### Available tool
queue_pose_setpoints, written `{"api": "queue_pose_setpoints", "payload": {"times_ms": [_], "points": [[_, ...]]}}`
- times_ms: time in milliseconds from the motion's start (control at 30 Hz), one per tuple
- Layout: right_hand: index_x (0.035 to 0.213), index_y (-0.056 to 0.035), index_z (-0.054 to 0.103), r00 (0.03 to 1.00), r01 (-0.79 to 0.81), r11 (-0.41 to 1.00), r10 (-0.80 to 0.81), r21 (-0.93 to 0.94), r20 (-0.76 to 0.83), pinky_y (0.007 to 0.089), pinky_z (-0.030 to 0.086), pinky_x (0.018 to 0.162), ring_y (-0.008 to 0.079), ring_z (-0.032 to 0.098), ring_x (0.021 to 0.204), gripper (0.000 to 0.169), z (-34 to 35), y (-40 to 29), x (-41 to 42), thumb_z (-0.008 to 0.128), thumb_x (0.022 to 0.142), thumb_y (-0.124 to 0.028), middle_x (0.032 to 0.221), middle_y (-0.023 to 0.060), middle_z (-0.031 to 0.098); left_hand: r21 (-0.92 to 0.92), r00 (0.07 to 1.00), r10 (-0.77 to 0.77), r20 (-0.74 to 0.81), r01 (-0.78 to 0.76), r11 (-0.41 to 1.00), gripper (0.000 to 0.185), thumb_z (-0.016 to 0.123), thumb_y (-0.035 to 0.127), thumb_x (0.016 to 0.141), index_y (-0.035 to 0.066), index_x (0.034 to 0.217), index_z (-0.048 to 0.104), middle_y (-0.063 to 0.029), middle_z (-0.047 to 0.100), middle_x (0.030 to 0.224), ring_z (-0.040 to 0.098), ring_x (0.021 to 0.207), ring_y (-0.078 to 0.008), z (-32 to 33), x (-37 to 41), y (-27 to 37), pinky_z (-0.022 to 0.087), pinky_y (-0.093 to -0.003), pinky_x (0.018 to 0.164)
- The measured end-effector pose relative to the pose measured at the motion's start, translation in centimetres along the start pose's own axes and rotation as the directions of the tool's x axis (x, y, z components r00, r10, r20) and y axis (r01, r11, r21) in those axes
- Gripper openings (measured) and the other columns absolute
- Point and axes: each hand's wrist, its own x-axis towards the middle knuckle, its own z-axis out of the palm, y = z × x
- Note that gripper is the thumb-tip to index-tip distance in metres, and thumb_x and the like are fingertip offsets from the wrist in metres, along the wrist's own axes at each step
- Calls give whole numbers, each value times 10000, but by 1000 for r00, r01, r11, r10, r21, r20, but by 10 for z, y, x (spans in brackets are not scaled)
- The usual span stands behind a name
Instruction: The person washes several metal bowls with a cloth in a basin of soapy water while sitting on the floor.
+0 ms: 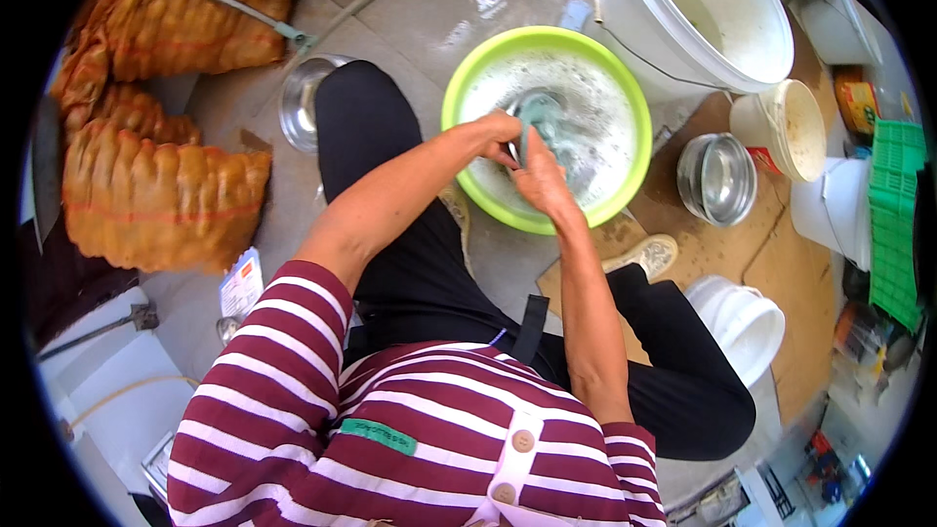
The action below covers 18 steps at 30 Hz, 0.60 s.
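A lime-green basin (641, 117) of foamy water stands on the floor before me. My left hand (502, 136) grips the rim of a shiny metal bowl (524, 104), which lies partly in the foam. Beside it, close to touching, my right hand (543, 174) holds a wet teal cloth (543, 117) against the bowl. The fingertips of the right hand and the bowl's lower part are hidden by cloth and suds.
A large white bucket (622, 4) adjoins the basin at upper right. Stacked metal bowls (717, 179), a smaller bucket (804, 128) and white tubs (739, 329) stand at right. At left are a metal basin (299, 106) and full orange mesh sacks (168, 197).
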Motion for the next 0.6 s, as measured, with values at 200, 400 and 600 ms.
{"api": "queue_pose_setpoints", "payload": {"times_ms": [200,400,600], "points": [[1173,-109,475,988,151,791,-143,-592,61,486,318,899,255,487,1133,485,-19,57,-30,551,703,-17,1189,125,531,206,999,42,11,-44,977,127,588,-90,653,-156,749,539,-256,595,780,636,634,-341,1,-13,29,577,-420,564],[1056,-87,560,967,176,751,-252,-636,-29,452,363,900,291,522,1052,422,-45,80,-29,546,655,40,1091,134,570,56,994,12,106,-18,998,371,551,130,788,-72,1090,474,-219,567,1049,571,995,-345,-2,3,26,502,-477,816],[867,9,570,941,-22,933,-101,-359,-322,464,444,649,395,562,758,181,7,44,5,557,689,-19,827,210,576,-337,944,323,-75,-329,882,500,588,289,797,-3,1166,421,-208,484,1188,492,1069,-293,44,-4,-11,440,-427,854]]}}
